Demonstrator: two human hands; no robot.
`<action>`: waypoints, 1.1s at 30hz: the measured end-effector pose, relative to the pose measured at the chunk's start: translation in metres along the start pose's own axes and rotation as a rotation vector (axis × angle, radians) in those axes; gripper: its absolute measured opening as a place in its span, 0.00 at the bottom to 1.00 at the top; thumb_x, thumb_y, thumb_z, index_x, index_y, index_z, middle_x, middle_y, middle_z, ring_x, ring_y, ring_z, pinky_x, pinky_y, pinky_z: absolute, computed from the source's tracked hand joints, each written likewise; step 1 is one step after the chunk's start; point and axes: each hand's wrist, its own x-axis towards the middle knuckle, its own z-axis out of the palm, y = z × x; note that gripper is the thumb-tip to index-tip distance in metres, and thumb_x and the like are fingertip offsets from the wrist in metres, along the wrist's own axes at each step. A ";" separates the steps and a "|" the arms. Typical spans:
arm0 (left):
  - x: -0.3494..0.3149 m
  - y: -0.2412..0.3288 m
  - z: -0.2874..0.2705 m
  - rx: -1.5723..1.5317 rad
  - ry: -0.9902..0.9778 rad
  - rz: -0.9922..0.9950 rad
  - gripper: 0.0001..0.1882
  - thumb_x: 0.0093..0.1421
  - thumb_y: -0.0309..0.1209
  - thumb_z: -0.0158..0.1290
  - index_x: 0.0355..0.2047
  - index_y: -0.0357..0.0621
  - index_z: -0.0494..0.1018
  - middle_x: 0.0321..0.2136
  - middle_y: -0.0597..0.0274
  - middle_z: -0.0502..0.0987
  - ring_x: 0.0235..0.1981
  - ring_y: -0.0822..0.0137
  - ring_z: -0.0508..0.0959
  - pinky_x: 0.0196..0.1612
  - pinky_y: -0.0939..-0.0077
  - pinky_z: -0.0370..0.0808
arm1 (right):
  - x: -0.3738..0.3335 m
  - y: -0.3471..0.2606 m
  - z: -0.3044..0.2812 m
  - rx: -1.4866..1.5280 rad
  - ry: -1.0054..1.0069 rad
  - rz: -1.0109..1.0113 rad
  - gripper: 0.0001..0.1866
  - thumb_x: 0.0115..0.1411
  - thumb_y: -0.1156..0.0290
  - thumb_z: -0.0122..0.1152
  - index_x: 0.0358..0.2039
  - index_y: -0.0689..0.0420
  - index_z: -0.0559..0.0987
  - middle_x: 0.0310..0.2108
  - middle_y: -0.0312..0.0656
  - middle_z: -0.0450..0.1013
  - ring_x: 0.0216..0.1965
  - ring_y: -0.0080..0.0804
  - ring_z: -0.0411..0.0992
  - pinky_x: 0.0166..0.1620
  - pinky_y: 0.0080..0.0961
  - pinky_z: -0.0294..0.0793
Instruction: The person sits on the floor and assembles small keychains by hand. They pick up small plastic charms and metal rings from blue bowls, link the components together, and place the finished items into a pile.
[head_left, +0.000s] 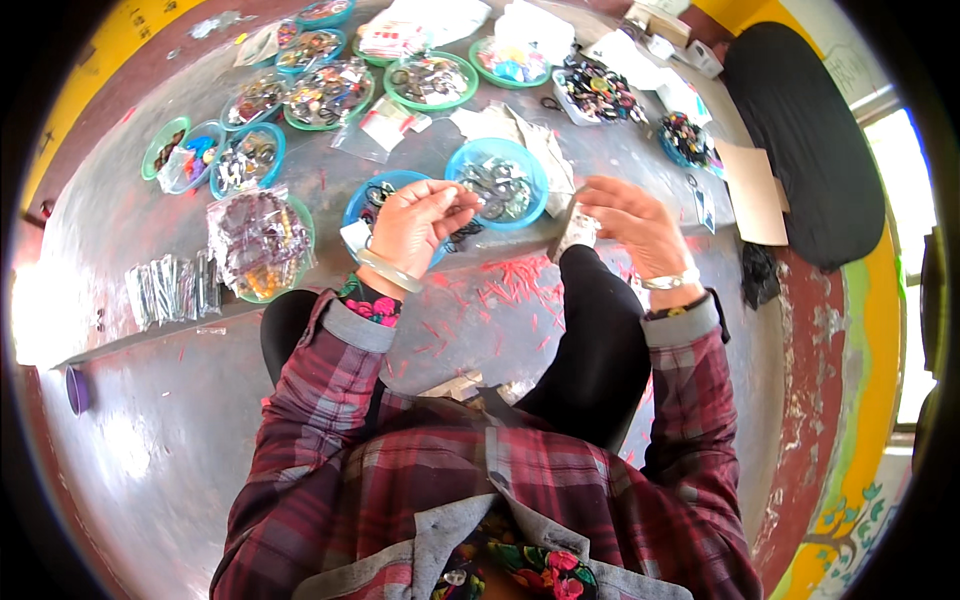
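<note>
My left hand (425,215) hovers over the near blue basin (352,212), thumb and fingertips pinched together. Whatever sits between those fingertips is too small to make out. Dark bands and a white tag show in that basin, partly hidden by the hand. Right of it, a second blue basin (541,183) holds small clear plastic packets (497,186). My right hand (632,222) is above my right knee, fingers loosely bent and apart. Just beside its fingertips, a small whitish block or box (577,232) stands tilted at the ledge; I cannot tell whether they touch it.
Several basins of small items, like the green one (432,80), fill the far left. A packed bag (258,240) lies at left, near slim packets (172,290). Red scraps (520,280) litter the ledge. Scissors (697,195), cardboard (753,195) and a black cushion (805,140) are right.
</note>
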 end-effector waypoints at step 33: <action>-0.007 0.006 0.007 0.126 -0.015 -0.078 0.09 0.58 0.25 0.46 0.37 0.34 0.71 0.35 0.54 0.75 0.36 0.67 0.77 0.38 0.80 0.76 | 0.045 0.034 0.087 0.151 -0.054 -0.026 0.06 0.49 0.77 0.61 0.30 0.61 0.79 0.25 0.33 0.73 0.25 0.17 0.67 0.27 0.13 0.62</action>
